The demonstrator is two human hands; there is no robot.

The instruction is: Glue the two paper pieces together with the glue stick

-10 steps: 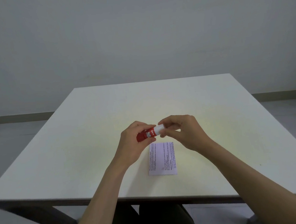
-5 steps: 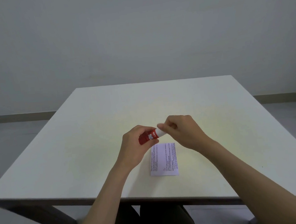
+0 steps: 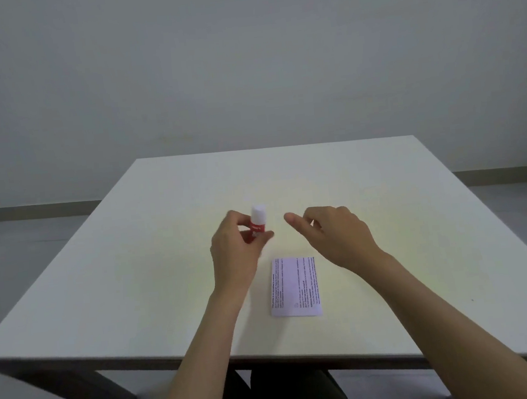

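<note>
A: How's the grip?
B: The left hand (image 3: pixel 233 255) pinches the red glue stick with a white cap (image 3: pixel 257 221) upright; the right hand (image 3: pixel 336 235), at its 3 o'clock, is loosely curled and holds nothing.
A: And the surface?
B: A pale square table (image 3: pixel 134 276) before a grey wall (image 3: pixel 242 56). The printed paper sheet (image 3: pixel 295 288) lies flat at 5 o'clock of the stick, uncovered.

Lower body of glue stick (image 3: pixel 258 222) hidden behind fingers of left hand (image 3: pixel 235 253). Print on paper (image 3: pixel 295 288) too small to read. Both forearms cut off by bottom edge; table (image 3: pixel 166 273) legs mostly hidden.
</note>
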